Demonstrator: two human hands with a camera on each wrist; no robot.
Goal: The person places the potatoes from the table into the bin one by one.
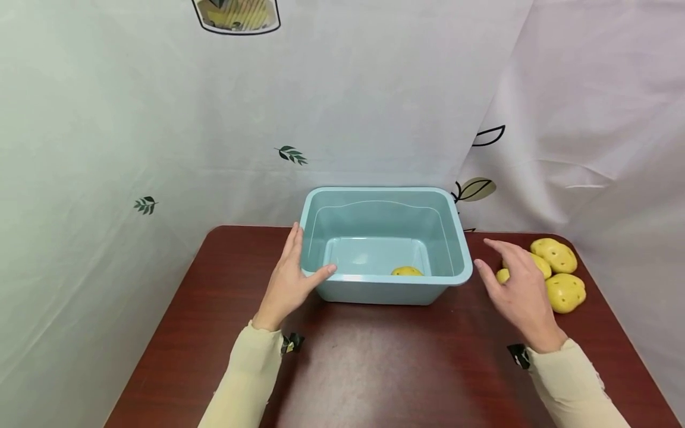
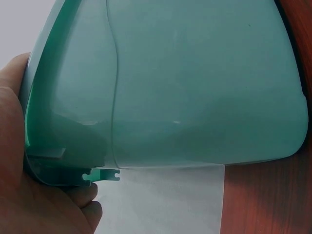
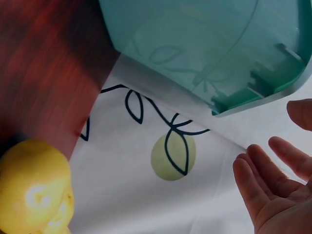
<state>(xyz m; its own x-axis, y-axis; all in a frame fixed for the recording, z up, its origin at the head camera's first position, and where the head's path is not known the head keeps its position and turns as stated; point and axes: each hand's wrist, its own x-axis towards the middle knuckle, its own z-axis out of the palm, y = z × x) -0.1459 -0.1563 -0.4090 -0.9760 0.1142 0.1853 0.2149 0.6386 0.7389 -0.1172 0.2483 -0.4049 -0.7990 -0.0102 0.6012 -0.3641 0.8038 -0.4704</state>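
The blue basin (image 1: 374, 292) stands on the table (image 1: 369, 368), one potato (image 1: 407, 271) inside. The left hand (image 1: 287, 290) touches its corner, fingers nearly straight; the right hand (image 1: 521, 294), half-spread, holds nothing. Steadying seems in hand; next probably calls for right-side contact.

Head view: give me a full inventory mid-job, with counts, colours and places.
Table: one, dark red-brown, foreground
Plastic tub: one, light blue, centre, on table
Potato: one, yellow, inside tub, near side
Loose potatoes: at least three, yellow, right of tub, some partly hidden
Patterned cloth: count unclear, whitish, behind table
Wrist attachments: two, mostly black, one per cuff
Sleeves: two, cream, one per arm
Left grip: one, bare, tub's near-left corner
Right grip: one, bare, right of tub
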